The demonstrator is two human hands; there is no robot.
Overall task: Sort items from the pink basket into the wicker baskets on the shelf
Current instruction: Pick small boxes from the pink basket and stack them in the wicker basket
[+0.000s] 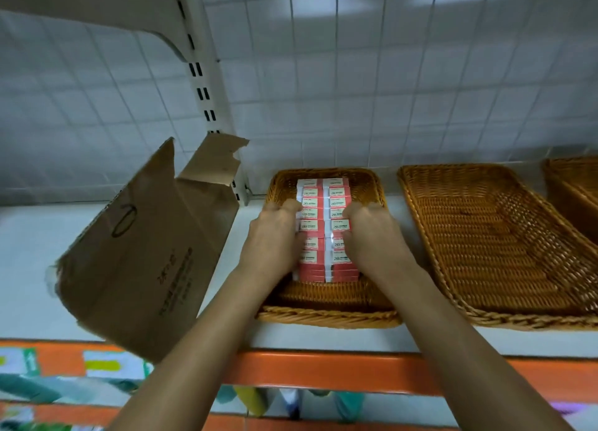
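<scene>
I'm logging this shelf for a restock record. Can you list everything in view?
red boxes: two side-by-side columns, count unclear, red with pale labels, in the left wicker basket
left wicker basket: one, brown, on the shelf
middle wicker basket: one, brown, beside it
right wicker basket: one, brown, cut off by the frame edge
cardboard sheet: one, brown, torn, left on the shelf
shelf: one, white, orange front edge
slotted post: one, white, behind the cardboard
tiled wall: white, behind
packages: blurred, mixed colours, below
left hand: grips the columns' left side
right hand: grips their right side
</scene>
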